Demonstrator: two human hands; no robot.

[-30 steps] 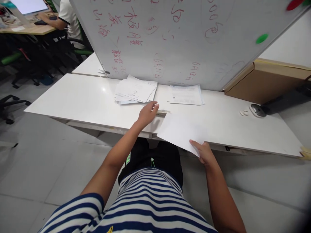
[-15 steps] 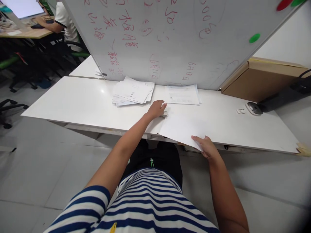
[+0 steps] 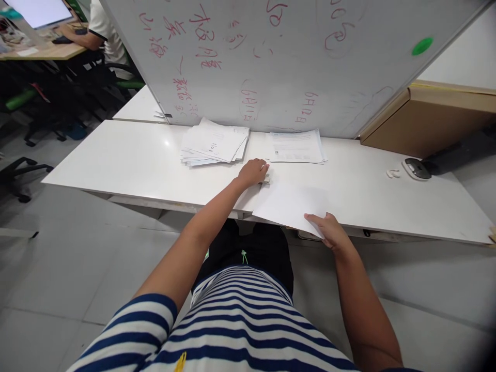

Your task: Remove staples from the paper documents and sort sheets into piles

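My right hand (image 3: 329, 229) pinches the right end of white paper sheets (image 3: 290, 204), thumb on top. The sheets lie partly on the white desk and stick out over its front edge. At their upper left corner, my left hand (image 3: 253, 172) is closed over a small pale stapler (image 3: 266, 179); most of it is hidden under the fingers. Behind my left hand is an untidy stack of papers (image 3: 217, 142). A neater pile of printed sheets (image 3: 297, 146) lies to the right of that stack.
A whiteboard (image 3: 287, 67) with red writing rises behind the desk (image 3: 116, 165). On the right are a cardboard box (image 3: 445, 119), a computer mouse (image 3: 417, 168) and a small white piece (image 3: 392, 173). A seated person (image 3: 110, 36) is at another desk, far left.
My left fingers have curled down more over the stapler. The view has shifted slightly; my right hand keeps its hold on the sheets.
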